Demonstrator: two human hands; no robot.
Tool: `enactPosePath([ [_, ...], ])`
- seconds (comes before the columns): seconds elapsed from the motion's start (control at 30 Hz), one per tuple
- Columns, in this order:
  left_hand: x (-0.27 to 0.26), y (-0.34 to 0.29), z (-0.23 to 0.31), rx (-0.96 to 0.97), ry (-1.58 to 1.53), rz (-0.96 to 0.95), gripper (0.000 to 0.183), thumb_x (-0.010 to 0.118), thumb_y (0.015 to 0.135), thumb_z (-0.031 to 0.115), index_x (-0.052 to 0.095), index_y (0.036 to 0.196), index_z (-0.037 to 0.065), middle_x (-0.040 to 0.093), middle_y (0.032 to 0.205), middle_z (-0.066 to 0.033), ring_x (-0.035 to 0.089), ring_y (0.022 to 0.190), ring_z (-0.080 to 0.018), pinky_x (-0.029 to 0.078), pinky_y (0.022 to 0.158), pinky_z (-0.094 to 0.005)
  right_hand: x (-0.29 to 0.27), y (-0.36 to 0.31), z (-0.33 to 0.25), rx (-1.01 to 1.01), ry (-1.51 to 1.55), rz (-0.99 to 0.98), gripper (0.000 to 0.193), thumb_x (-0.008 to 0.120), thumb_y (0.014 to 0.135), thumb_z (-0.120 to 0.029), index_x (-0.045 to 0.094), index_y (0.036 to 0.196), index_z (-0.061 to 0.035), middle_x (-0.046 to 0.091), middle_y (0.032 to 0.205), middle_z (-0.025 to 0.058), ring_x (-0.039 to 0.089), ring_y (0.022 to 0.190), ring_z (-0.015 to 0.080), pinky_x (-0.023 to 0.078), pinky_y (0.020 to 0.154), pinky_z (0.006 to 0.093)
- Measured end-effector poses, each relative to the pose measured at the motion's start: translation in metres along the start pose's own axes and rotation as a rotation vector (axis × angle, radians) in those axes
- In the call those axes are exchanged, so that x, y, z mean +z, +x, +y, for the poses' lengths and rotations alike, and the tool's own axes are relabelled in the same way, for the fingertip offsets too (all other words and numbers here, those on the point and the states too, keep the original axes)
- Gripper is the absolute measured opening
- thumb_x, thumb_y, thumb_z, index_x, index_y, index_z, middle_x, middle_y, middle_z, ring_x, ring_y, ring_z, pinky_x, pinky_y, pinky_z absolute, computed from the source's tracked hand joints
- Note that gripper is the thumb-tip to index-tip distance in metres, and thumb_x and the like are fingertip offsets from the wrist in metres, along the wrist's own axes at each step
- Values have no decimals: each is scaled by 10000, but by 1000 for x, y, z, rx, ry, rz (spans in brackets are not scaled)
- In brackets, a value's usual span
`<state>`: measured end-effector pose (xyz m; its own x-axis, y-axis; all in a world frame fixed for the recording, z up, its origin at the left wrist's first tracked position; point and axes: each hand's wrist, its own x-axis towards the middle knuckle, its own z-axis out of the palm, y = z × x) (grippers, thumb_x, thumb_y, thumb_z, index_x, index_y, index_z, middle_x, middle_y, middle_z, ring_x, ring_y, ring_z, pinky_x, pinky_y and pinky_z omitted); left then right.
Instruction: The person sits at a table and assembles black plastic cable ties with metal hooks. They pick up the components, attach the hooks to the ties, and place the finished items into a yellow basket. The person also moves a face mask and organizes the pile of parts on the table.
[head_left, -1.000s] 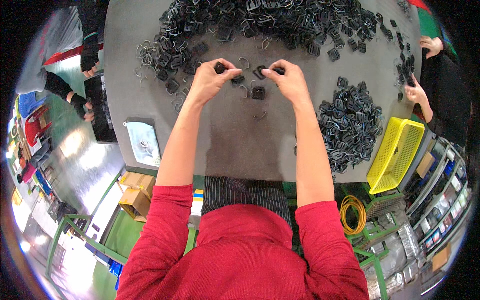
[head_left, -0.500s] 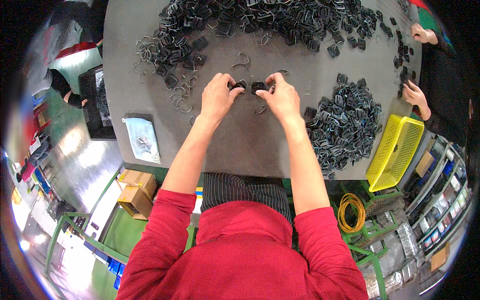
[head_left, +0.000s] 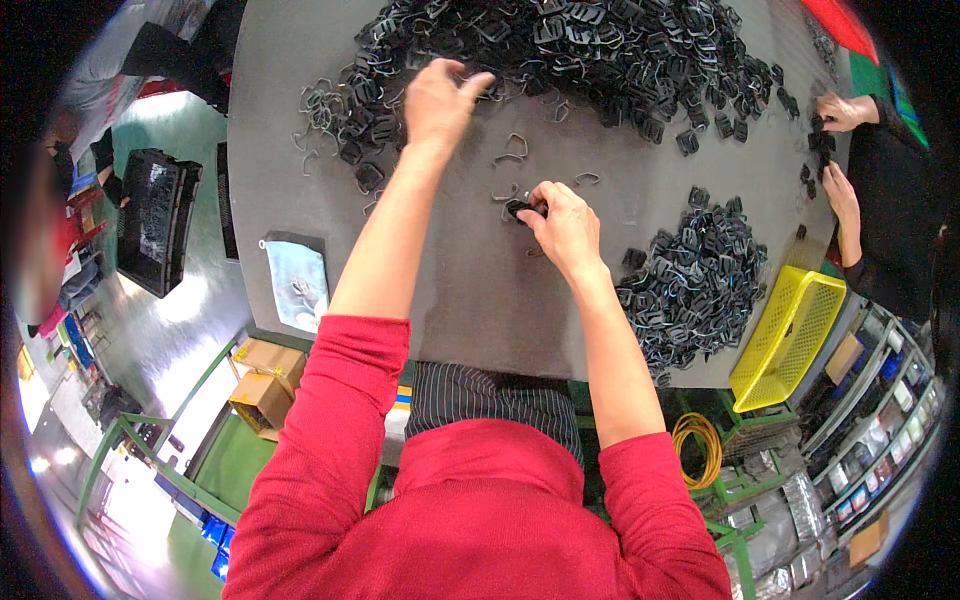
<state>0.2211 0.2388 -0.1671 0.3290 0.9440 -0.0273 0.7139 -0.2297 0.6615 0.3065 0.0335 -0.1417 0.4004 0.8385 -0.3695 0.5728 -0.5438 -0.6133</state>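
Note:
My left hand (head_left: pixel 438 108) reaches to the near edge of a big heap of black plastic buckles (head_left: pixel 610 40), its thumb and fingers apart and nothing seen between them. Over the middle of the table my right hand (head_left: pixel 565 228) pinches a small black buckle (head_left: pixel 520 209) between thumb and fingers. Bent metal wire loops (head_left: pixel 514 150) lie on the table between the two hands. To the right of my right forearm is a second heap of black buckles (head_left: pixel 692 285), with pale wire showing among them.
A yellow perforated basket (head_left: pixel 788 335) stands at the table's right edge. A light blue pouch (head_left: pixel 297 285) lies at the left edge of the grey table (head_left: pixel 470 310). More wire loops (head_left: pixel 322 108) are at the far left. At the right, a co-worker's hands (head_left: pixel 846 150) handle black pieces.
My left hand has moved from beside my right hand up to the far heap, its fingers now apart. The right hand still pinches a buckle. The whole view has shifted slightly.

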Motion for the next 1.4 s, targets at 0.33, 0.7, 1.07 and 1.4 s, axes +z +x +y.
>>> enactPosePath([
  [0.33, -52, -53, -16, -417, -948, -921, 279, 601, 872, 287, 584, 1031, 59, 614, 890, -17, 505, 661, -61, 344, 478, -170, -50, 9, 19, 262, 1359, -389, 160, 663, 802, -203, 573, 897, -112, 588, 738, -21, 517, 629, 43, 298, 441, 162],
  [0.7, -33, -38, -19, 1, 37, -68, 378, 719, 755, 311, 568, 1019, 87, 633, 765, -56, 612, 687, -189, 481, 609, -317, -16, 71, -41, 88, -198, 73, 293, 713, 750, -293, 583, 880, -65, 657, 815, 130, 639, 776, 294, 483, 681, 395],
  [1.07, -59, -28, -27, -90, -337, -549, 232, 720, 753, 219, 595, 887, 75, 619, 768, -19, 588, 668, -142, 435, 574, -281, -29, 42, -7, 192, 1418, -371, 231, 669, 796, -191, 588, 995, -107, 577, 788, -19, 524, 581, 70, 384, 498, 181],
  [1.4, -56, -38, -29, -521, -1045, -484, 210, 684, 810, 303, 636, 908, 123, 606, 756, 24, 614, 724, -102, 409, 485, -172, 4, 78, -56, 168, 200, 108, 303, 742, 690, -315, 668, 888, -97, 677, 864, 126, 645, 824, 269, 487, 726, 364],
])
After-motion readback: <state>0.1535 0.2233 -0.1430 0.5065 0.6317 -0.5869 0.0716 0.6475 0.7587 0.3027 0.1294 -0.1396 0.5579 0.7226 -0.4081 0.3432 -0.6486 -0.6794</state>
